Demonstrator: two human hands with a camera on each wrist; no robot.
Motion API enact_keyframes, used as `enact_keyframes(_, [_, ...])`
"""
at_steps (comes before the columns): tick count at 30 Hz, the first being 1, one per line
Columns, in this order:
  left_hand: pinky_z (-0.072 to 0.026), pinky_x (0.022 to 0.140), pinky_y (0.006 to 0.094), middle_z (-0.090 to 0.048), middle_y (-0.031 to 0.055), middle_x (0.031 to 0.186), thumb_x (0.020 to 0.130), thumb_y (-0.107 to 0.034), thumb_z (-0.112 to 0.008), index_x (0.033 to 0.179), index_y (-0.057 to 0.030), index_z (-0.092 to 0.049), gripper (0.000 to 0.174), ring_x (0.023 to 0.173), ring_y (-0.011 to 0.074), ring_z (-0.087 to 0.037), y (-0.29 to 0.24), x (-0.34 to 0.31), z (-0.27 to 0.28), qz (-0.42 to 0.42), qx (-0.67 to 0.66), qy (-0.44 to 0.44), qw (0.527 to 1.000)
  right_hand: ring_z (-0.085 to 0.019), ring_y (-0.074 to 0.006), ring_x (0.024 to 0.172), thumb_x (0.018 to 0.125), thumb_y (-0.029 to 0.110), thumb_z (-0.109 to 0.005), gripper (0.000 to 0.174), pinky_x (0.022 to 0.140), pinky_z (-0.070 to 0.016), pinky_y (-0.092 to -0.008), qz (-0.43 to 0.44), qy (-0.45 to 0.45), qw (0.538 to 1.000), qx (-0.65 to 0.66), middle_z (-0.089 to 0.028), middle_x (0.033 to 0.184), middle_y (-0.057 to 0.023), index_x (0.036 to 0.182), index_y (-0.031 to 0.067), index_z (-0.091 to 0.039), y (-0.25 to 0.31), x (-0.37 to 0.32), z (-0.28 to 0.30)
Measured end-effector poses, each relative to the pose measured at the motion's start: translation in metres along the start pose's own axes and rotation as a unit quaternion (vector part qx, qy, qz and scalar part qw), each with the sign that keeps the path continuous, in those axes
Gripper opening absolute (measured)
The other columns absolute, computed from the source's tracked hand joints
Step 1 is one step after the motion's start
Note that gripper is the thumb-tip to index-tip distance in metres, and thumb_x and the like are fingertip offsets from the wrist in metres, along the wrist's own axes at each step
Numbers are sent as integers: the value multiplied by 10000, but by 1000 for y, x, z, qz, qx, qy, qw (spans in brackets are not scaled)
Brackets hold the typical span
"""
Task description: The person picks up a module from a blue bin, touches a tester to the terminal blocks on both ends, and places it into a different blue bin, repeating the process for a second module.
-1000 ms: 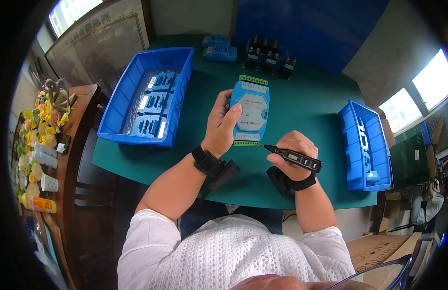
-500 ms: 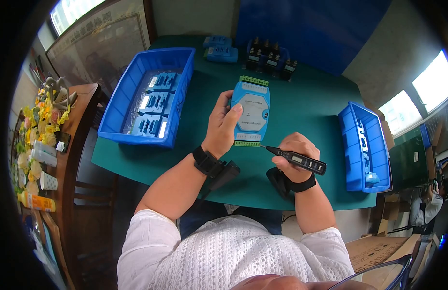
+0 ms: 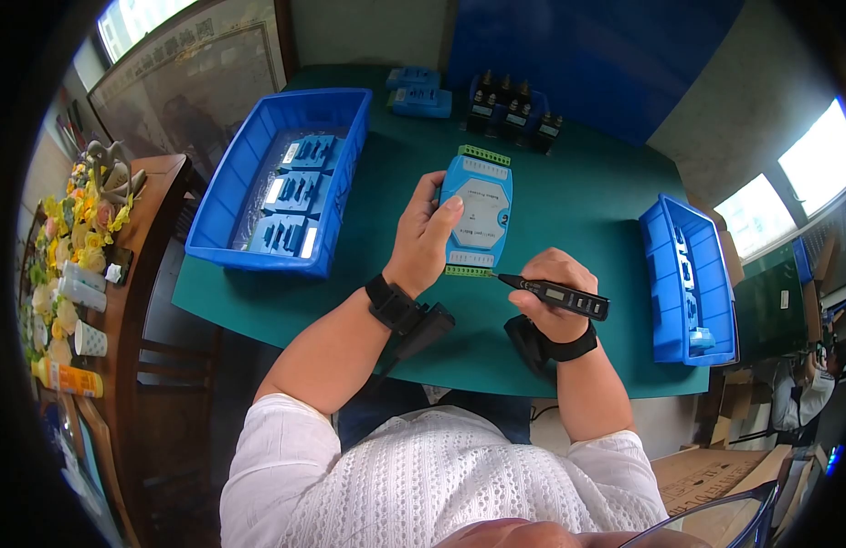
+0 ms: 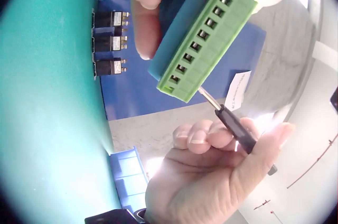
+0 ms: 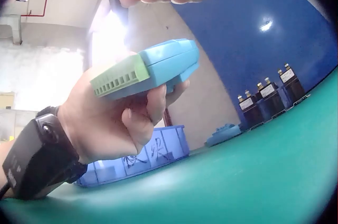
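Note:
A blue module (image 3: 479,210) with a grey label and green terminal strips at both ends is held above the table by my left hand (image 3: 422,239), thumb on its face. My right hand (image 3: 558,290) grips a black pen-shaped screwdriver (image 3: 569,299) with a small display. In the head view its tip meets the right end of the near green strip (image 3: 469,270). The left wrist view shows the metal shaft (image 4: 209,98) at the lower end of the green terminal block (image 4: 208,39); how deep the tip sits is hidden.
On the green table (image 3: 396,192), a blue bin (image 3: 208,215) of modules stands left and a smaller blue bin (image 3: 665,283) right. Two blue modules (image 3: 421,102) and several black parts (image 3: 517,117) sit at the back. A wooden table (image 3: 158,205) with flowers is far left.
The module has shifted slightly right in the head view and turned a little. The screwdriver has moved slightly with the right hand, its tip still by the near strip.

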State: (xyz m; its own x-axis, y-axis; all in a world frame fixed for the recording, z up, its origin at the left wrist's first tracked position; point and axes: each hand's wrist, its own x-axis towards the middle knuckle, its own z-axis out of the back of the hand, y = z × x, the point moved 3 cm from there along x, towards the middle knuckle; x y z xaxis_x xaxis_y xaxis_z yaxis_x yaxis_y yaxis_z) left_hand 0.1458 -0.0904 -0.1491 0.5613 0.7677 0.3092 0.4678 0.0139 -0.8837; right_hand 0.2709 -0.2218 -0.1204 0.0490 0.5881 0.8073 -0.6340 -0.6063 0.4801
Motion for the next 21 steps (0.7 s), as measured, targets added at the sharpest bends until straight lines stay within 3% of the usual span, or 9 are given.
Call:
enact_keyframes(3, [-429, 772, 232, -550, 69, 967, 902, -261, -481, 1167, 10, -421, 384, 859, 84, -509, 1, 1, 2, 6, 1, -4, 1000, -559, -182, 531, 650, 250, -804, 331, 471, -428, -262, -7, 17, 1000, -23, -575, 627, -58, 789, 65, -568, 2, 3, 0])
enact_keyframes(9, [-426, 789, 235, -540, 78, 998, 899, -262, -485, 1163, 13, -423, 386, 885, 90, -506, 3, 4, 4, 13, -13, -7, 1000, -570, -183, 563, 677, 141, -777, 246, 507, -440, -263, -121, 61, 991, -3, -601, 700, -75, 809, 37, -597, 2, 4, 2])
enact_keyframes(15, [-435, 766, 234, -550, 79, 979, 897, -269, -491, 1160, 15, -423, 393, 863, 91, -515, 5, 6, 6, 14, 7, -9, 1000, -572, -182, 584, 686, 72, -751, 200, 529, -448, -269, -175, 67, 982, 28, -602, 717, -79, 830, 31, -619, 1, 3, 0])
enact_keyframes(21, [-433, 756, 231, -554, 80, 971, 891, -268, -494, 1157, 16, -430, 394, 851, 90, -516, 8, 8, 8, 13, 18, -14, 1000, -585, -193, 617, 691, 33, -729, 181, 547, -460, -276, -134, 116, 984, -7, -604, 724, -80, 832, 23, -616, 9, 10, 1])
